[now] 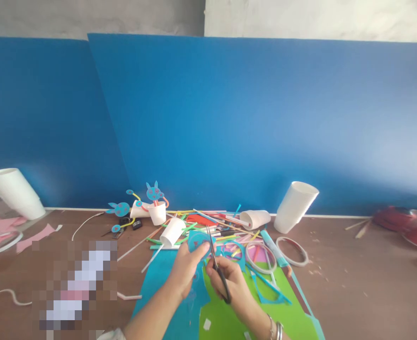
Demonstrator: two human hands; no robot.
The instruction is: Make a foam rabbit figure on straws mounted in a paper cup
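My left hand pinches a small piece of blue paper that has a drawing on it, partly covered by my thumb. In my right hand is a pair of scissors with dark handles, its blades pointing up along the paper's right edge. Whether the blades touch the paper is hard to make out. Beneath both hands lie a blue sheet and a green sheet. Blue paper offcuts rest to the right of my right hand.
Behind the hands are colourful straws, a tipped paper cup and a cup with a blue rabbit-like figure. Rolls of tape lie at right, near a stack of white cups. A blue panel borders the table. A blurred patch covers the lower left.
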